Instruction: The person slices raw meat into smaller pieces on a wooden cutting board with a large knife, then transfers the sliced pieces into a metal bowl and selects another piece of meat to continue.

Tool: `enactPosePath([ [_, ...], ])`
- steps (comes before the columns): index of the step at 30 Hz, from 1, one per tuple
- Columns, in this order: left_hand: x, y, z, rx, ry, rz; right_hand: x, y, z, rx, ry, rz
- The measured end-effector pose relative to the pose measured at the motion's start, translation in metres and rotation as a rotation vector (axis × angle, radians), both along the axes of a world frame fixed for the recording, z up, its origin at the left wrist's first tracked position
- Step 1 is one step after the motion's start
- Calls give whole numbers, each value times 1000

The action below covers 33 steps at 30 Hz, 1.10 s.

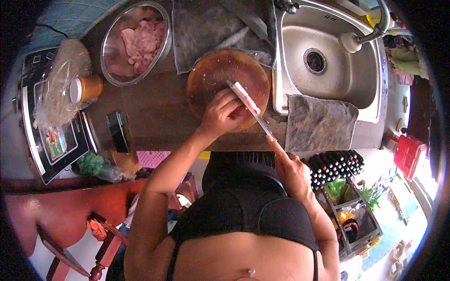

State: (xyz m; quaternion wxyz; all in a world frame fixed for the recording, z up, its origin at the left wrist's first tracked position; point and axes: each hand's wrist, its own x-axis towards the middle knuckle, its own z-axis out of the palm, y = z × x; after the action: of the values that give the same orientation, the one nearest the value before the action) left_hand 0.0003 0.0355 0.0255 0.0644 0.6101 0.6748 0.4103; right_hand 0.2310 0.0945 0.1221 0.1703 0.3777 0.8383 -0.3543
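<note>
On a round wooden cutting board (206,70), my left hand (220,112) rests with bent fingers pressed together. A pink piece of raw meat (240,112) shows beside its fingertips, partly hidden by the hand and blade. My right hand (291,171) is closed round the handle of a knife (265,125), its index finger stretched along the blade's near end. The blade slants over the board toward the far left, right beside my left fingers. A pale pink strip of meat (247,98) lies along the blade's side. Small scraps dot the board.
A steel bowl (109,56) of raw meat stands far left. Another knife (253,22) lies on a grey towel (197,33) behind the board. To the right are a sink (300,56) and a grey cloth (321,124). An orange jar (89,89) and phone (117,132) lie left.
</note>
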Motion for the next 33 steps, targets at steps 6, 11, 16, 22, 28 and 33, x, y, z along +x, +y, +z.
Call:
enactPosePath([
  [6, 2, 7, 9, -23, 22, 40, -71, 30, -23, 49, 160, 25],
  [11, -1, 0, -1, -26, 48, 57, -43, 19, -22, -18, 150, 12],
  [16, -1, -1, 3, -75, 28, 32, 0, 6, -6, -145, -11, -41],
  [22, -1, 1, 2, -64, 14, 88, -79, 36, -34, 1, 211, 59],
  [28, -5, 0, 3, -73, 36, 46, -6, 6, -20, -83, 15, -20],
  [33, -1, 2, 8, -69, 29, 38, -61, 24, -36, -44, 230, -43],
])
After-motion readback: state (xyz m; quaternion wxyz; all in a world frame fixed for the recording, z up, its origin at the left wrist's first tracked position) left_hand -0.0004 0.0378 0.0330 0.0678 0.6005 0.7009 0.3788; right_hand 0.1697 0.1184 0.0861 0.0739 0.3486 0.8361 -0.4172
